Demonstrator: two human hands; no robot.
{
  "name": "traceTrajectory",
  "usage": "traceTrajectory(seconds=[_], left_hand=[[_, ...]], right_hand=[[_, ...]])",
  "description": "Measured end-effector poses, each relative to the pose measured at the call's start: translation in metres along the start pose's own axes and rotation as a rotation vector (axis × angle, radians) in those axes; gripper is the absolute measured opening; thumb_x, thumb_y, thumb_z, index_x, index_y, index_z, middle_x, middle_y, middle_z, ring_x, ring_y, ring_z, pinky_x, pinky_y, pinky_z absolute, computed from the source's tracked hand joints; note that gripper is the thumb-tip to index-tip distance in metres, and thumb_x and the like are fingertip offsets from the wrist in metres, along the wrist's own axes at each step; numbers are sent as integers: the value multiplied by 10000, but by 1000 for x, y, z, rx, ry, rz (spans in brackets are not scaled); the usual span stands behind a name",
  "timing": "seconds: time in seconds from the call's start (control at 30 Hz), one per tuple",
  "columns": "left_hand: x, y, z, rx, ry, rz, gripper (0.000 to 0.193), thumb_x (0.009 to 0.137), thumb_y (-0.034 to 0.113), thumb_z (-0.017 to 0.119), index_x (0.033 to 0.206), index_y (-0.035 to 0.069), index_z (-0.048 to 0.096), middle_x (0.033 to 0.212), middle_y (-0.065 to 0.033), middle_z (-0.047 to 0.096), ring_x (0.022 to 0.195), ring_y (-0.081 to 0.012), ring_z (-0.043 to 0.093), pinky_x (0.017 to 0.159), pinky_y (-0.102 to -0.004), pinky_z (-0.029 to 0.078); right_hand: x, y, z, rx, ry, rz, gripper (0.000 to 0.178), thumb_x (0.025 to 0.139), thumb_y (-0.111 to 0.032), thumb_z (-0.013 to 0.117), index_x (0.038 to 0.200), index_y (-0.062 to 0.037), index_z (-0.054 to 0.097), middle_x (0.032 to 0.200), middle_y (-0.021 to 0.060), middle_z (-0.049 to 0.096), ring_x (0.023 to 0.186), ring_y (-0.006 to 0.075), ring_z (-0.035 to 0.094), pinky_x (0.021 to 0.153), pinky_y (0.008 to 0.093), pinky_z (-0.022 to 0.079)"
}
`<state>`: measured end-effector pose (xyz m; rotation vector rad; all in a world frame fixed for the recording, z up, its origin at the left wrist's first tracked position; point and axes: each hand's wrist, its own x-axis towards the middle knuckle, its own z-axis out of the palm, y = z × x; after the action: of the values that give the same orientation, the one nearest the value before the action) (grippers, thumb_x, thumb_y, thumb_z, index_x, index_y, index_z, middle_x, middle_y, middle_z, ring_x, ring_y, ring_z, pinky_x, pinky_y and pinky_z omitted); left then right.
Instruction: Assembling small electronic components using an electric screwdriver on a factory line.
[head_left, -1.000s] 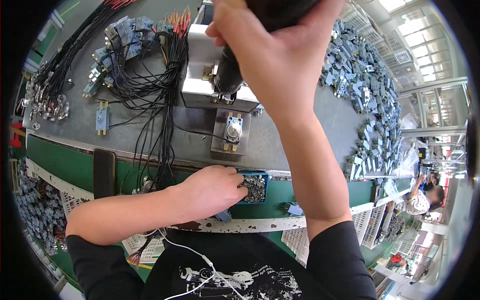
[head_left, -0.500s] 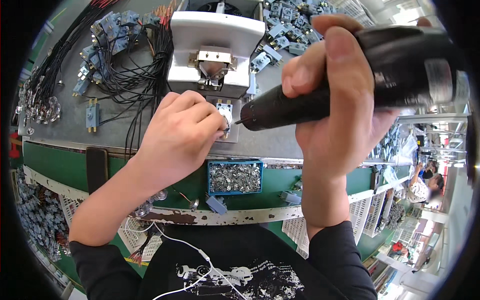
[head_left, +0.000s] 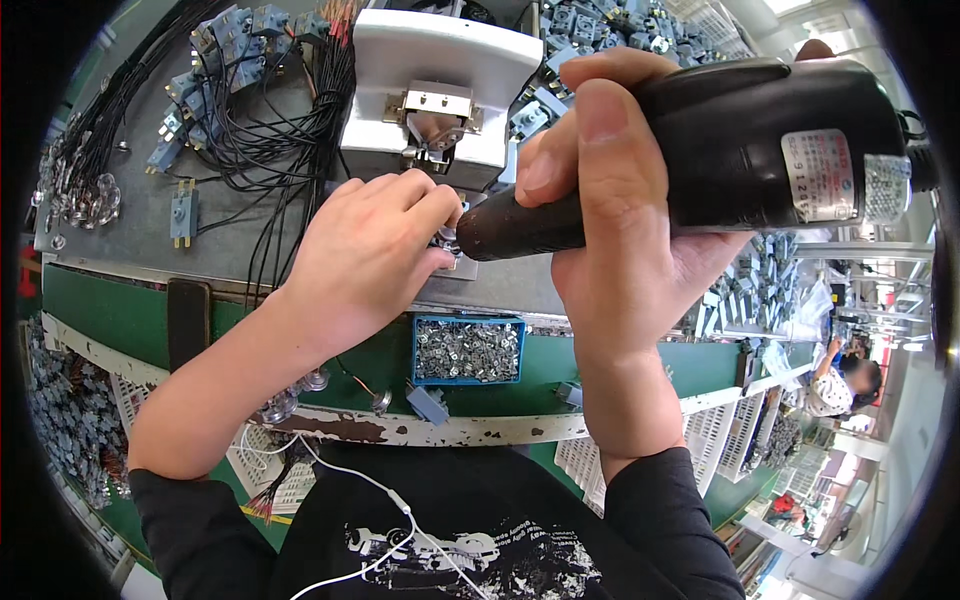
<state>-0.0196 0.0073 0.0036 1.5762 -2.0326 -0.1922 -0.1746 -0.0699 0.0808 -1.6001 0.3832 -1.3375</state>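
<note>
My right hand (head_left: 622, 215) is wrapped round a black electric screwdriver (head_left: 735, 150), tilted with its nose pointing left and down. That nose is at a small block with metal terminals (head_left: 448, 243), lying on a metal plate (head_left: 463, 271) in front of a white bench machine (head_left: 445, 50). My left hand (head_left: 365, 250) comes from the left with its fingers bent and closed at the block, thumb low against it. The fingers and the screwdriver nose hide most of the block, and the bit's tip is out of sight.
A blue tray of small metal pieces (head_left: 468, 378) stands nearer me, beside a loose grey block (head_left: 428, 404). Left lie wired grey blocks (head_left: 183, 214) and black cables (head_left: 275, 160). More grey blocks (head_left: 590, 35) are heaped behind. A dark phone-shaped object (head_left: 188, 325) rests at the left edge.
The screwdriver has moved left and its nose has come down onto the block, covering the bit that showed before. My left fingers have shifted slightly right around the block.
</note>
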Motion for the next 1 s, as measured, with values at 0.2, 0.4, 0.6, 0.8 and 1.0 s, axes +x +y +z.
traceTrajectory(seconds=[0.2, 0.4, 0.6, 0.8, 1.0], left_hand=[[0, -5, 6, -12, -33, -26, 390, 811, 163, 809, 1138, 103, 605, 1012, -55, 616, 1003, -257, 647, 826, -408, 475], [0, -3, 3, -40, -20, -25, 395, 824, 170, 809, 1155, 97, 607, 1028, -60, 623, 998, -270, 653, 828, -418, 494], [1, -1, -1, -40, -42, -38, 381, 835, 175, 806, 1152, 95, 610, 1022, -64, 621, 988, -274, 656, 821, -413, 500], [1, 0, -2, -43, -67, -52, 384, 837, 174, 804, 1159, 95, 610, 1025, -64, 619, 993, -274, 658, 824, -414, 504], [-1, 0, -2, -33, -63, -57, 392, 840, 181, 803, 1169, 100, 606, 1042, -63, 619, 1001, -273, 662, 836, -420, 507]], right_hand=[[0, 13, 18, 46, 64, -13, 191, 973, 17, 675, 1149, 59, 615, 995, 147, 704, 612, 141, 641, 577, 271, 525], [2, 12, -1, -43, -30, 29, 405, 993, -22, 659, 1335, 60, 460, 894, 138, 696, 611, 142, 633, 602, 276, 544], [5, -1, -1, -1, -7, 8, 537, 1012, -80, 628, 1441, 37, 327, 733, 102, 638, 584, 156, 625, 618, 321, 559], [7, -5, 9, -86, 62, -62, 708, 1016, -102, 619, 1552, -46, 160, 761, 116, 642, 571, 163, 621, 599, 341, 560], [11, -1, 11, -62, 27, -95, 615, 1019, -120, 622, 1498, -42, 243, 763, 109, 636, 583, 163, 621, 630, 337, 563]])
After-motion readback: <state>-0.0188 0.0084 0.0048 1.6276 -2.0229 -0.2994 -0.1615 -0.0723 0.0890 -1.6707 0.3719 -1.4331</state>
